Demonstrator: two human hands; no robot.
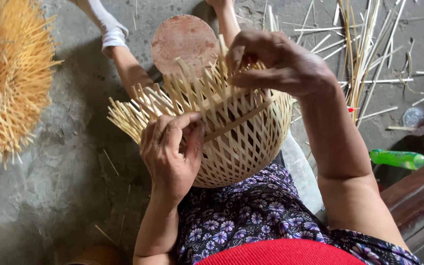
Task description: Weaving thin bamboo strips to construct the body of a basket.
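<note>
On my lap, over the purple flowered cloth [251,216], rests the half-woven pale bamboo-strip basket [241,142], mouth tipped away from me. My left hand [170,152] is closed in a pinch on one loose strip end at the near left of the rim. My right hand [280,64] curls over the far side, its grip shut on the flat bamboo rim band [241,118] and the strips under it. I judge the body finished: the open lattice runs whole around the belly. The rim is what remains, since many strip ends [133,115] fan out loose on the left. Beyond, a round reddish disc [183,41] lies on the concrete floor [65,157], spare bamboo strips [369,54] lie scattered to the far right, and another bristling bamboo basket [8,78] sits at far left.
</note>
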